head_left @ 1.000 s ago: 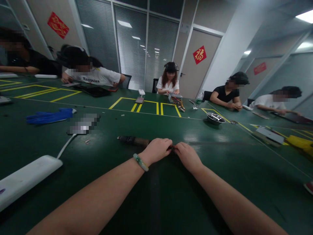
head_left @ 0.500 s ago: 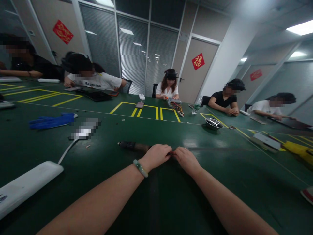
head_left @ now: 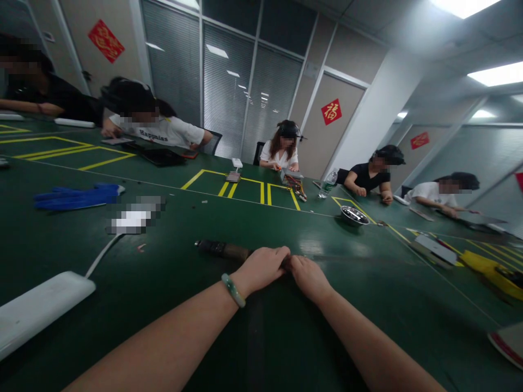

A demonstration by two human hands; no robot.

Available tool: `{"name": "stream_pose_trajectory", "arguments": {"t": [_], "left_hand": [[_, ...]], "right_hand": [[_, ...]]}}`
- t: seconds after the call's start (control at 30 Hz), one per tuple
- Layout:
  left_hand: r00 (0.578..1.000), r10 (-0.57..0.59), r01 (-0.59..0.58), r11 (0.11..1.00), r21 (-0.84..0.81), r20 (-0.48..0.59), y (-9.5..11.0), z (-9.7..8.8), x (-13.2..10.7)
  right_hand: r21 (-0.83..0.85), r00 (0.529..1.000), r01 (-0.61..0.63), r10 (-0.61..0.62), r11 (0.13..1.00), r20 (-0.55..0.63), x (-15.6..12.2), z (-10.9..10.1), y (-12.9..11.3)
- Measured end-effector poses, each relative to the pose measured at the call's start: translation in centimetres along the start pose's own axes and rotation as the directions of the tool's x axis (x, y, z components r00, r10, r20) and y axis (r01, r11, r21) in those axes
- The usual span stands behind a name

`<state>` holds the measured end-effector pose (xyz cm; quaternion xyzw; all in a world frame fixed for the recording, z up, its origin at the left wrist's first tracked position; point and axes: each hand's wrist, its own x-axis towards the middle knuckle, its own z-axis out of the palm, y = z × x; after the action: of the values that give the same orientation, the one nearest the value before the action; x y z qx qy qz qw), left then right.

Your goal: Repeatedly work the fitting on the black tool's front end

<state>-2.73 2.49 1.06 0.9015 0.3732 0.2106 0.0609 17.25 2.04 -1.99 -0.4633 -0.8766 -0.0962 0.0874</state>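
A dark, stick-shaped electric screwdriver (head_left: 235,251) lies low over the green table, its black collar and small metal tip pointing left. My left hand (head_left: 265,265) is closed around its body, with a green bangle on the wrist. Close against it, my right hand (head_left: 309,276) has its fingers bent and closed at the tool's rear end. A bit of dark brown surface shows between the two hands; my fingers hide the rest.
At left are a blue glove (head_left: 77,196), a blurred-out device (head_left: 134,215) and a white power strip (head_left: 47,305) joined by a cable. A metal bowl (head_left: 353,215), water bottle (head_left: 328,184) and yellow tool bag (head_left: 490,269) lie to the right. Several people sit opposite.
The view has tilted and shifted slightly, moving the surroundings in the picture. My hands stay together at the electric screwdriver, and a little more of its rear part shows between them.
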Motion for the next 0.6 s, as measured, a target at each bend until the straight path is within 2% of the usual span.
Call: {"name": "stream_pose_trajectory", "arguments": {"t": [0.17, 0.27, 0.33, 0.4, 0.47, 0.57, 0.6], "left_hand": [[0.974, 0.139, -0.139, 0.990, 0.014, -0.179, 0.5, -0.4, -0.2], [0.958, 0.183, -0.182, 0.983, 0.023, -0.219, 0.5, -0.6, -0.5], [0.949, 0.206, -0.204, 0.978, 0.031, -0.237, 0.4, -0.9, -0.7], [0.942, 0.227, -0.223, 0.974, 0.042, -0.248, 0.3, -1.2, -0.9], [0.936, 0.251, -0.247, 0.968, 0.049, -0.245, 0.2, -1.4, -1.0], [0.933, 0.282, -0.280, 0.959, 0.040, -0.225, 0.0, -1.4, -1.1], [0.933, 0.288, -0.288, 0.957, 0.032, -0.217, -0.1, -1.3, -1.0]], "right_hand": [[0.015, 1.000, 0.008, -0.008, 1.000, -0.008, 0.2, -0.1, -0.5], [0.056, 1.000, 0.025, -0.024, 0.998, -0.010, 0.5, -0.1, -0.5], [0.024, 1.000, -0.018, 0.017, 1.000, 0.016, 0.6, -0.3, 0.3], [-0.040, 0.993, -0.110, 0.111, 0.993, 0.033, 0.0, -0.8, 2.1], [-0.087, 0.972, -0.229, 0.233, 0.970, 0.037, -1.8, -1.8, 5.1], [-0.124, 0.899, -0.425, 0.434, 0.897, 0.053, -7.6, -3.8, 10.8], [-0.139, 0.848, -0.514, 0.526, 0.846, 0.065, -10.3, -4.4, 12.8]]}}
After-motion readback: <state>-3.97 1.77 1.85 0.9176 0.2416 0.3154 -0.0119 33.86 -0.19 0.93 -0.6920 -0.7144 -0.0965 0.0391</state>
